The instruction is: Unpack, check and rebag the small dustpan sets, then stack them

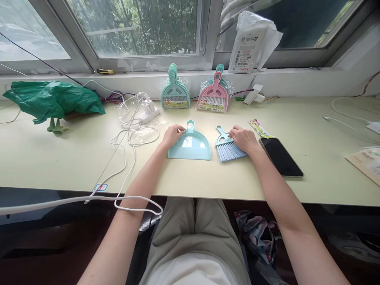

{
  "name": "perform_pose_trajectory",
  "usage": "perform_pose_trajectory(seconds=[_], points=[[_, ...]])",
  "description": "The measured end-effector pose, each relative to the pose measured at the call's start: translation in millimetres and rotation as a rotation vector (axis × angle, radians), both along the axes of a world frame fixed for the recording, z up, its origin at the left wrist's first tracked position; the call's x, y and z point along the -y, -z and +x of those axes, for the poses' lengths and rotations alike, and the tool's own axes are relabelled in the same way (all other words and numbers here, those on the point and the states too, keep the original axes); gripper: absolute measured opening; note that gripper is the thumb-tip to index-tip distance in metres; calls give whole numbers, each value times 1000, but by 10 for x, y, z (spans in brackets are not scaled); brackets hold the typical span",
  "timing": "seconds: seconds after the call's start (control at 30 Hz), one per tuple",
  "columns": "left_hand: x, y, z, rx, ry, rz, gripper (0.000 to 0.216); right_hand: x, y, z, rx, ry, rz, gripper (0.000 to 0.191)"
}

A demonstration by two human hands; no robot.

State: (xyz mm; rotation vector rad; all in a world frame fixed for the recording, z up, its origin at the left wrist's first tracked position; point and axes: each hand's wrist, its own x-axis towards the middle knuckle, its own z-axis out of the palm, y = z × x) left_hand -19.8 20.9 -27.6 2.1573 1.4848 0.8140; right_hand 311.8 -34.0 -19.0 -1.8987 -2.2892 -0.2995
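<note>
A light blue dustpan [190, 147] lies on the table in front of me, its looped handle pointing away. My left hand [173, 135] has its fingers closed on the pan's upper left edge, near the handle. To the right lies a small hand brush [227, 147] with a light blue handle and blue-grey bristles facing me. My right hand [242, 137] grips the right side of the brush head and hides part of it. Just behind that hand is a printed label card [260, 128]. A dark-screened smartphone [280, 157] lies beside my right forearm.
Packaged dustpan sets, green [175, 89] and pink [214, 95], stand against the wall. White cables [130, 130] and a power strip [147, 112] spread at left, near a green plastic bag [53, 99]. A wrapped package [251, 43] sits on the sill; a paper envelope [365, 164] lies far right.
</note>
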Motion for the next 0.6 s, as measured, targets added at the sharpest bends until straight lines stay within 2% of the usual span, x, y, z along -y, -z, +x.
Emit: perform_pose_trajectory(seconds=[0.13, 0.27, 0.37, 0.5, 0.6], points=[[15, -98, -37, 47, -121, 37, 31, 35, -54, -42, -108, 67, 107, 41], [11, -205, -130, 101, -250, 88, 32, 72, -144, 4, -256, 217, 320, 44], [10, -242, -189, 121, -316, 126, 32, 74, -183, 58, -340, 312, 405, 46], [4, -244, -214, 127, -334, 147, 32, 53, -178, 68, -350, 358, 374, 43], [8, -236, -200, 96, -318, 147, 30, 48, -144, 5, -305, 306, 200, 37]])
